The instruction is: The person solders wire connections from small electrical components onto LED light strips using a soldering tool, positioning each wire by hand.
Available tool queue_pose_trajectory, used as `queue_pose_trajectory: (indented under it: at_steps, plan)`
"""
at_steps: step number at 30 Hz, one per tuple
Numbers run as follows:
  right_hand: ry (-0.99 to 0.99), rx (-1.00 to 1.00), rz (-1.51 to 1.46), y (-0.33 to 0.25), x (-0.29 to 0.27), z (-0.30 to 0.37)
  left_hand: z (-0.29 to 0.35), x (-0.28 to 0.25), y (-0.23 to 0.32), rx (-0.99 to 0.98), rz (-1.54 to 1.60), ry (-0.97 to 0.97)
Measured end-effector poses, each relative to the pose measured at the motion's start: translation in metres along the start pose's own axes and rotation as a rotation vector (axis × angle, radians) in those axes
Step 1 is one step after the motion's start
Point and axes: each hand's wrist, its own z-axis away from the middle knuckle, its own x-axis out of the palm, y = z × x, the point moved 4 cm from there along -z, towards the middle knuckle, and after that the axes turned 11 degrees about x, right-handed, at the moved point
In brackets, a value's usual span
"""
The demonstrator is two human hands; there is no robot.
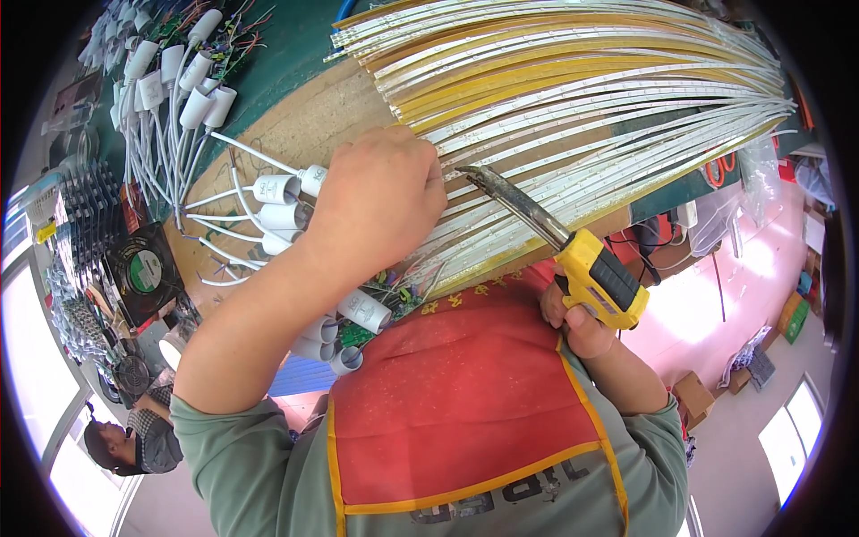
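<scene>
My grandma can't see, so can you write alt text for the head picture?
A person's right hand holds a yellow and black tool; their left hand is at long white strips. White cylinders with cables lie to the left.

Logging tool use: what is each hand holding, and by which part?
Right hand: yellow tool, by its handle end. Left hand: cannot tell; its grip is hidden.

Plastic tool handle [601,279], matt cloth apron [465,394]
</scene>
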Motion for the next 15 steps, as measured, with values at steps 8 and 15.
queue_pose_trajectory:
  at_steps: [8, 15]
  plan:
    - [-0.032, -0.043, -0.232, -0.018, 0.004, -0.011, 0.000, -0.001, 0.000, -0.007, 0.007, 0.002]
    - [-0.107, 0.079, -0.538, -0.041, 0.003, -0.026, 0.000, 0.001, -0.001, 0.009, 0.009, 0.018]
